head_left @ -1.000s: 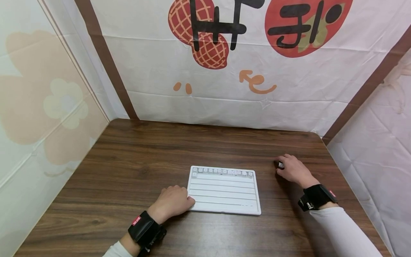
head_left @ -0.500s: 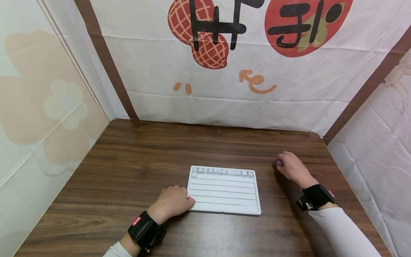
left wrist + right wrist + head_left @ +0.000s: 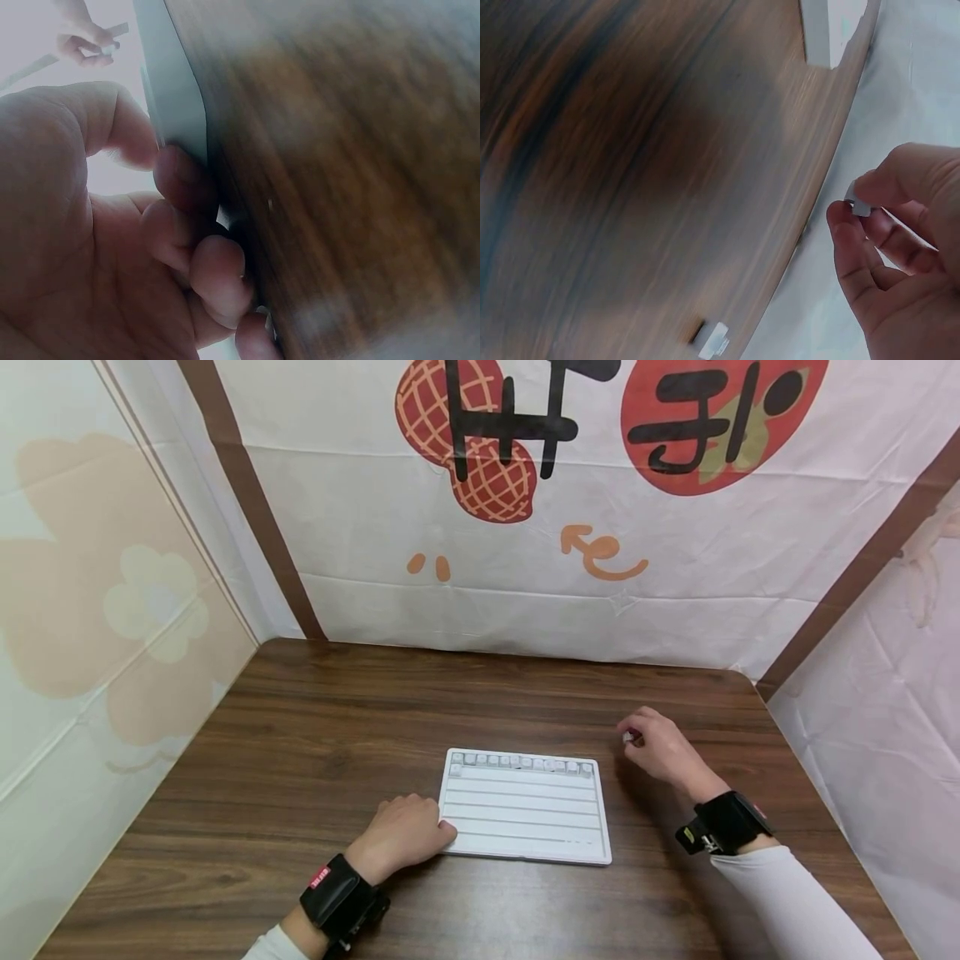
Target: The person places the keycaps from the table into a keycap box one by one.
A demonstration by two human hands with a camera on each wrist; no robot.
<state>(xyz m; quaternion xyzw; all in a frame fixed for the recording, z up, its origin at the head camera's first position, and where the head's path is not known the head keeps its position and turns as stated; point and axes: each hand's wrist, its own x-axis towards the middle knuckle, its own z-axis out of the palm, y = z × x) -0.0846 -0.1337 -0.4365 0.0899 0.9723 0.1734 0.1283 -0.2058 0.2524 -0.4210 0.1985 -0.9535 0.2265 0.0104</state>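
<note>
A white tray (image 3: 522, 820) with ridged rows lies on the dark wooden table (image 3: 315, 727). Several small pale keycaps (image 3: 515, 762) fill its top row, and one more stands at the left of the second row. My left hand (image 3: 405, 832) grips the tray's near left corner, thumb on the rim; in the left wrist view its fingers (image 3: 217, 274) curl against the edge. Right of the tray, my right hand (image 3: 660, 747) pinches a small whitish keycap (image 3: 860, 202) between thumb and fingertips, above the table.
One more small white piece (image 3: 712, 341), blurred, lies on the table in the right wrist view. A white printed cloth (image 3: 525, 610) hangs behind the table's far edge, with further cloth walls (image 3: 112, 610) at both sides. Wood surrounds the tray.
My right hand has drawn the keycap up into its fingertips and moved left toward the tray, slightly farther back. My left hand and the tray have stayed put.
</note>
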